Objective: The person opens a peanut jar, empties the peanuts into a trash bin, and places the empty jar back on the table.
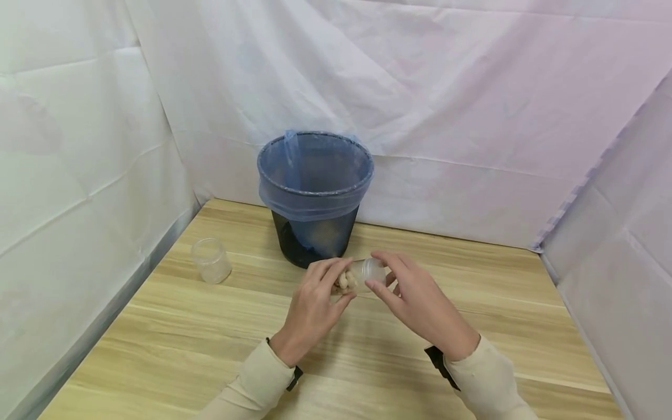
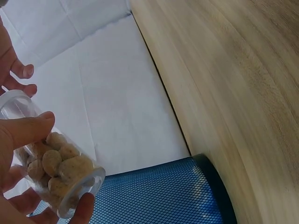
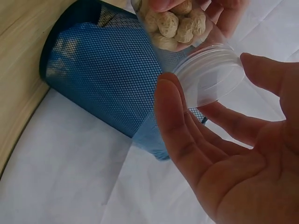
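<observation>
Tilted on its side above the table, a clear plastic jar (image 1: 359, 273) with shelled-looking tan peanuts (image 2: 60, 163) inside is gripped by my left hand (image 1: 312, 303). The peanuts, still in bumpy shells, lie toward the jar's base. At the other end is a translucent screw lid (image 3: 212, 86). My right hand (image 1: 420, 300) holds this lid by its edge, thumb on one side and fingers on the other, the palm away from it. A second clear jar (image 1: 212, 262) stands on the table to the left.
A black mesh bin (image 1: 294, 239) with a blue bag liner (image 1: 315, 204) over its rim stands at the back, just beyond my hands. White sheets (image 1: 446, 116) hang behind and on both sides of the wooden table (image 1: 184, 350).
</observation>
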A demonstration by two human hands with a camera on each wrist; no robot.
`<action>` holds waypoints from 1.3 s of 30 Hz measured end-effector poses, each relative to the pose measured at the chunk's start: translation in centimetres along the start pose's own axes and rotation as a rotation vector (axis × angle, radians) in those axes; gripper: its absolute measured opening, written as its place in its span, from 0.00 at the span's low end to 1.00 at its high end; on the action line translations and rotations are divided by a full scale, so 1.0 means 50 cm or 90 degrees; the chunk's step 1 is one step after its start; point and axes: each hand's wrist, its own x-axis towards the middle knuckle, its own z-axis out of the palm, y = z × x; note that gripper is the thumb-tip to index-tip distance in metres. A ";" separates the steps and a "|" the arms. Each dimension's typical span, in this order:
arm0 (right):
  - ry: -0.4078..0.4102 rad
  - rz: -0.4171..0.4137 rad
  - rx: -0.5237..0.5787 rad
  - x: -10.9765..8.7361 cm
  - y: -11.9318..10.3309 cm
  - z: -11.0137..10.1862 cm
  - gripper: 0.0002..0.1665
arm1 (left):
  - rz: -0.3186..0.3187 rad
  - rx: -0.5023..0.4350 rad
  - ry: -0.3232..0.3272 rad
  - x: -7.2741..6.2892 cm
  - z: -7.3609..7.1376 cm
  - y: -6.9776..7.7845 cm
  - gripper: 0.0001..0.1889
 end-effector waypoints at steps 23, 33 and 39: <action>-0.012 -0.087 -0.055 0.013 0.009 -0.003 0.43 | -0.028 -0.024 -0.019 0.003 -0.011 -0.010 0.38; -0.051 -0.017 -0.009 0.016 0.009 0.005 0.33 | -0.021 -0.002 -0.003 0.007 -0.020 -0.013 0.37; -0.003 -0.112 -0.046 0.016 0.011 0.007 0.36 | -0.025 -0.003 0.002 0.010 -0.023 -0.014 0.37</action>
